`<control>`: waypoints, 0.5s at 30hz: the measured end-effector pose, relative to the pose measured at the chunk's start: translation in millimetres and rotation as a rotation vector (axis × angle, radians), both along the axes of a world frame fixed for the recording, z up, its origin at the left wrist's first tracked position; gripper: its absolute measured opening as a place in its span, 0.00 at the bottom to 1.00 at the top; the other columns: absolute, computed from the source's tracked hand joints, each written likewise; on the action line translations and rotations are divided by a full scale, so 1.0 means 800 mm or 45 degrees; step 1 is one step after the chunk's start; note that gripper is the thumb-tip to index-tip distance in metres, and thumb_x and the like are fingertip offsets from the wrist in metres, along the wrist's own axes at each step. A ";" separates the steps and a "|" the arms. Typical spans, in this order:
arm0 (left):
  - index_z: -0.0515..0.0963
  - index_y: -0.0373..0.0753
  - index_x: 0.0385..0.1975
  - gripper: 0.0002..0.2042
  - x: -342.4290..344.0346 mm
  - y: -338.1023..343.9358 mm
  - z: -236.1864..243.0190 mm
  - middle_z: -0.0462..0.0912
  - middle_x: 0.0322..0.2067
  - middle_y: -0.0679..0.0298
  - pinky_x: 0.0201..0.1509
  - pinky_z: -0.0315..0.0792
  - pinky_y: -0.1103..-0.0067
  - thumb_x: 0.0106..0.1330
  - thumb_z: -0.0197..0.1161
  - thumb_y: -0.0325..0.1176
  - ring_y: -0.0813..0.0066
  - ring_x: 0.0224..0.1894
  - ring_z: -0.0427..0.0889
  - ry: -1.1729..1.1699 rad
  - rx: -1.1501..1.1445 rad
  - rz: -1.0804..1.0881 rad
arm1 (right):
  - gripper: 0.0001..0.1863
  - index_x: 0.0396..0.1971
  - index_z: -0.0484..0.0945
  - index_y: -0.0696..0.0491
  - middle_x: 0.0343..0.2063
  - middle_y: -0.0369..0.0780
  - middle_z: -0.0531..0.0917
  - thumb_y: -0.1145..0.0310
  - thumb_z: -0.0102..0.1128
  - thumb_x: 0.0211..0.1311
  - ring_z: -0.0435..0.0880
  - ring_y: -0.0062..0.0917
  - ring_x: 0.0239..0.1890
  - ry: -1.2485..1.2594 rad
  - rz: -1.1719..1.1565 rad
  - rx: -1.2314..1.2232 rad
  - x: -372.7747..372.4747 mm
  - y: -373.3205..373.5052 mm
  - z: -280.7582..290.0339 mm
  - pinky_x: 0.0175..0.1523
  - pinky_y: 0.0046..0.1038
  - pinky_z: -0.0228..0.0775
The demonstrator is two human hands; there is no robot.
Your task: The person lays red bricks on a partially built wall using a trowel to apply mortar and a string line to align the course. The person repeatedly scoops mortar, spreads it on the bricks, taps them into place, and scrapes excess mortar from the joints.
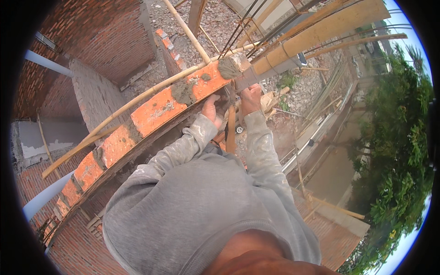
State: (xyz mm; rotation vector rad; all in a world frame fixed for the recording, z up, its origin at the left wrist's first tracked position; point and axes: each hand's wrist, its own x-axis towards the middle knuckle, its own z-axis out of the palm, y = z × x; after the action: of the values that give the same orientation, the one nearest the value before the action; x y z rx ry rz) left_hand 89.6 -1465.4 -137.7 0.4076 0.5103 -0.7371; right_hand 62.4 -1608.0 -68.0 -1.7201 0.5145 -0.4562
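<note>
Both of my hands are close together at the near face of a brick wall (158, 107), beside its upper right end. My left hand (211, 110) is curled just below the wall's top edge, by a dark shape I cannot make out. Across from it, my right hand (251, 98) is closed near the foot of a wooden column form (293, 46). What either hand grips is hidden. Between the hands an upright wooden strip (231, 128) runs down toward my body. Grey mortar (183, 93) lies in lumps on the orange bricks, with another mortar lump (227, 68) beside the column.
A long bamboo pole (137, 98) runs along the wall's far side. Thin steel bars (238, 27) stick up by the column. Rubble (220, 18) covers the ground far below. A leafy tree (389, 183) stands at right, and pale pipes (48, 195) cross at left.
</note>
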 end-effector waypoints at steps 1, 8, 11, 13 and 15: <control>0.81 0.42 0.43 0.08 0.000 0.001 0.001 0.85 0.40 0.62 0.57 0.80 0.62 0.67 0.68 0.29 0.63 0.46 0.84 0.003 -0.044 -0.011 | 0.14 0.30 0.84 0.62 0.32 0.35 0.86 0.65 0.73 0.62 0.79 0.18 0.31 -0.034 -0.020 0.073 0.002 0.003 0.000 0.36 0.28 0.70; 0.81 0.42 0.48 0.12 -0.001 0.009 0.022 0.84 0.45 0.63 0.62 0.78 0.62 0.66 0.73 0.29 0.65 0.51 0.82 0.036 -0.062 -0.026 | 0.11 0.36 0.87 0.61 0.34 0.32 0.87 0.66 0.72 0.66 0.81 0.17 0.33 -0.113 -0.070 0.125 0.008 0.001 -0.017 0.38 0.27 0.72; 0.81 0.40 0.51 0.15 -0.006 0.009 0.022 0.84 0.47 0.63 0.65 0.77 0.62 0.66 0.72 0.27 0.65 0.52 0.82 -0.048 -0.196 0.016 | 0.13 0.42 0.88 0.61 0.34 0.35 0.87 0.65 0.70 0.69 0.82 0.18 0.35 -0.107 -0.047 0.095 0.006 0.003 -0.022 0.41 0.27 0.75; 0.80 0.39 0.52 0.15 -0.009 0.011 0.016 0.83 0.48 0.62 0.68 0.77 0.62 0.65 0.71 0.26 0.65 0.53 0.82 -0.053 -0.286 0.026 | 0.12 0.33 0.85 0.61 0.28 0.36 0.84 0.64 0.70 0.65 0.78 0.19 0.29 -0.040 -0.083 0.007 0.005 0.007 -0.025 0.35 0.29 0.70; 0.80 0.38 0.52 0.16 -0.010 0.017 0.009 0.83 0.48 0.60 0.70 0.77 0.62 0.65 0.71 0.25 0.63 0.53 0.82 0.021 -0.288 0.014 | 0.13 0.30 0.84 0.60 0.25 0.38 0.82 0.63 0.68 0.65 0.77 0.21 0.27 -0.084 -0.063 -0.257 0.004 0.009 -0.027 0.33 0.30 0.68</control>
State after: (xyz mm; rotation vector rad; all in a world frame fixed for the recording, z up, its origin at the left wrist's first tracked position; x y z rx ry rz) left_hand 81.6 -1451.6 -130.2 0.1877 0.4382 -0.7786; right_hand 65.2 -1601.2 -89.4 -1.8811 0.4775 -0.6155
